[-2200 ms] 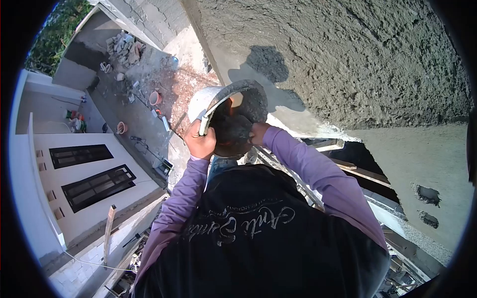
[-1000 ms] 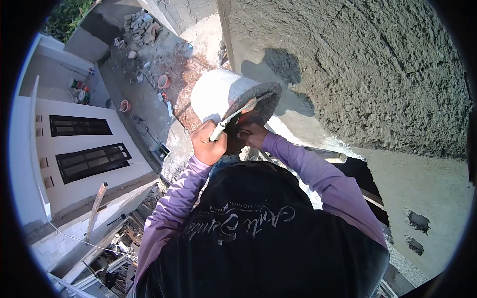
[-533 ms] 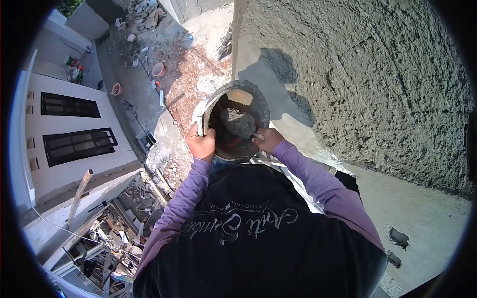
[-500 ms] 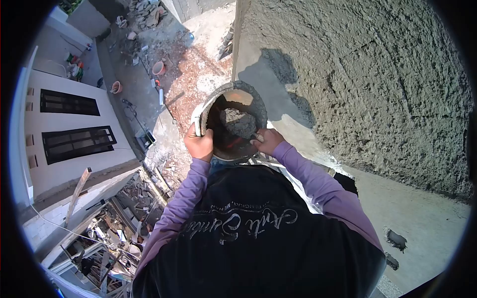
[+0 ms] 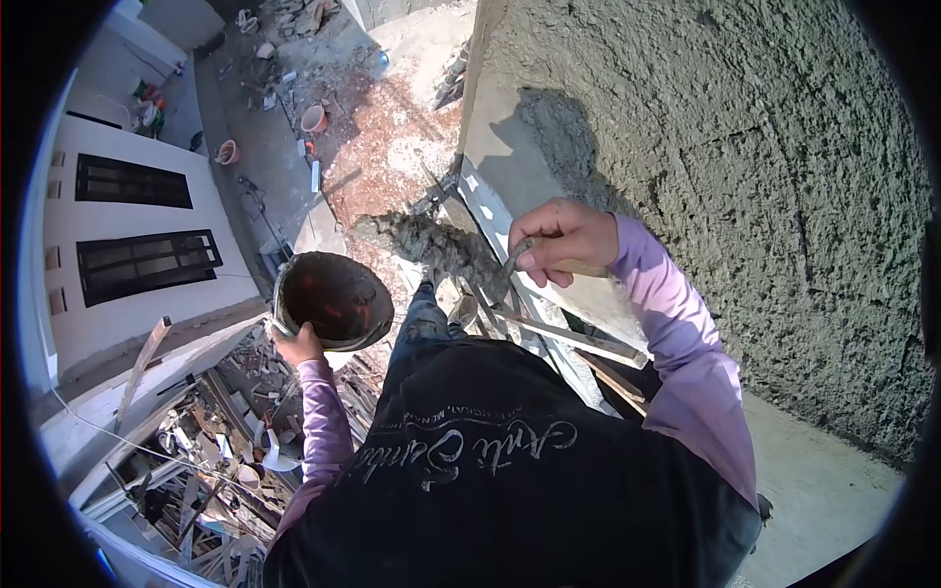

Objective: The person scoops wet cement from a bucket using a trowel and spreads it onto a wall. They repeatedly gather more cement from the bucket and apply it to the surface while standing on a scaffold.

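Observation:
My left hand [image 5: 299, 346] grips the near-left rim of a mortar-caked bucket [image 5: 374, 306], which is held out to the left with its mouth tilted up. Its inside looks dark and mostly emptied. In my right hand [image 5: 567, 240] is a trowel [image 5: 520, 253], its handle wrapped by closed fingers. A long heap of wet grey mortar [image 5: 441, 247] covers the trowel's blade, which points left, away from the wall. To the right of this hand rises a wall with rough wet plaster [image 5: 745, 196] and a smoother bare patch [image 5: 495, 137].
Below me are wooden planks [image 5: 578, 338] and my leg [image 5: 421, 318]. The ground lies well beneath, with reddish rubble [image 5: 392, 127] and pink buckets [image 5: 314, 119]. Scrap wood [image 5: 211, 470] is piled at lower left, beside a white building [image 5: 137, 225] with dark windows.
My right hand has lifted the trowel with mortar out of the bucket and moved up and right toward the wall. My left hand has carried the bucket down and left.

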### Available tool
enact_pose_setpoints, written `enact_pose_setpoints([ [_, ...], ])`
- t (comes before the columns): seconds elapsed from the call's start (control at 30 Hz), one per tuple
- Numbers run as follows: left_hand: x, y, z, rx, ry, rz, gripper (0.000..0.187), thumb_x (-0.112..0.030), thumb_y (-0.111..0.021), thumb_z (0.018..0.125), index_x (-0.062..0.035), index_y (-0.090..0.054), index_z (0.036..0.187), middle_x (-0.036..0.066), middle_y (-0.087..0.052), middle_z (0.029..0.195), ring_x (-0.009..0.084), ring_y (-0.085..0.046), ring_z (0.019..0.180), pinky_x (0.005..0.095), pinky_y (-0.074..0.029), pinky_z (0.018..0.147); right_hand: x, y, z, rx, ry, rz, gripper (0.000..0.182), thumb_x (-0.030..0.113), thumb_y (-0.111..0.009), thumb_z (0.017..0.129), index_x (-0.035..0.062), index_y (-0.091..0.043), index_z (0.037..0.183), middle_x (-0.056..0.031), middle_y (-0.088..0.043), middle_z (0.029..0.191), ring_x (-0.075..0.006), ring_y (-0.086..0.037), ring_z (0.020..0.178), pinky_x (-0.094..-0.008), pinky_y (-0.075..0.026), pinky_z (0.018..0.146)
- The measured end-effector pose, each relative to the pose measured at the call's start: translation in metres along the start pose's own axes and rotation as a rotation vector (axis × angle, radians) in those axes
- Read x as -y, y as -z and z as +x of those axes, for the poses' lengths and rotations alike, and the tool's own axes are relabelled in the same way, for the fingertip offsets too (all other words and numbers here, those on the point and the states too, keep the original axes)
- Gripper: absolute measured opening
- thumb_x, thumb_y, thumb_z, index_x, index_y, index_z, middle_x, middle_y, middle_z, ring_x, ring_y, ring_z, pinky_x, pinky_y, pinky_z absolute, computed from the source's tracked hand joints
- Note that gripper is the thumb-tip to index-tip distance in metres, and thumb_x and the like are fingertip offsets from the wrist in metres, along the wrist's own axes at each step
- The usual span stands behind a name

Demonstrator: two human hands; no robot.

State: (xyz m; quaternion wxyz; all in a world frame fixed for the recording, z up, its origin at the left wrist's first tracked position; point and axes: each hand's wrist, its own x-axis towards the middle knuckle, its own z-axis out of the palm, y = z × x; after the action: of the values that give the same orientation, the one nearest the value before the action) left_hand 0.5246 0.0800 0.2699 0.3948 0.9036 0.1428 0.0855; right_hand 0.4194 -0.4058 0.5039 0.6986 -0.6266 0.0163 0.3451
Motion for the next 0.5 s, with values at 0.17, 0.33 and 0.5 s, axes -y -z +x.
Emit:
enact_pose_setpoints([
  [0.17, -0.010, 0.015, -0.007, 0.037, 0.012, 0.039, 0.044, -0.006, -0.063, 0.062, 0.0044, -0.067, 0.104, 0.015, -0.072, 0.093, 0.0271, -0.069, 0.078, 0.0373, -0.053, 0.078, -0.134, 0.159, -0.054, -0.936, -0.313, 0.163, 0.022, 0.026, -0.059, 0.094, 0.0052, -0.058, 0.086, -0.0057, -0.055, 0.061, -0.0133, -0.050, 0.042, -0.0252, -0.040, 0.037],
  [0.33, -0.047, -0.001, -0.027, 0.168, -0.068, -0.128, 0.033, -0.004, -0.061, 0.065, 0.0046, -0.064, 0.097, 0.012, -0.068, 0.081, 0.0226, -0.062, 0.068, 0.0368, -0.051, 0.070, -0.059, -0.068, -0.231, -1.640, 0.168, 0.043, 0.026, 0.024, -0.056, 0.099, -0.0022, -0.056, 0.094, -0.0033, -0.053, 0.060, -0.0093, -0.044, 0.041, -0.0233, -0.034, 0.036],
  [0.5, -0.096, -0.063, -0.050, 0.370, -0.225, -0.280, 0.039, -0.002, -0.061, 0.066, 0.0047, -0.065, 0.105, 0.011, -0.070, 0.089, 0.0206, -0.066, 0.079, 0.0342, -0.052, 0.077, -0.128, -0.077, -0.216, -1.461, 0.045, -0.143, 0.022, 0.012, -0.056, 0.092, -0.0037, -0.053, 0.108, -0.0057, -0.056, 0.068, -0.0123, -0.052, 0.051, -0.0276, -0.041, 0.048],
])
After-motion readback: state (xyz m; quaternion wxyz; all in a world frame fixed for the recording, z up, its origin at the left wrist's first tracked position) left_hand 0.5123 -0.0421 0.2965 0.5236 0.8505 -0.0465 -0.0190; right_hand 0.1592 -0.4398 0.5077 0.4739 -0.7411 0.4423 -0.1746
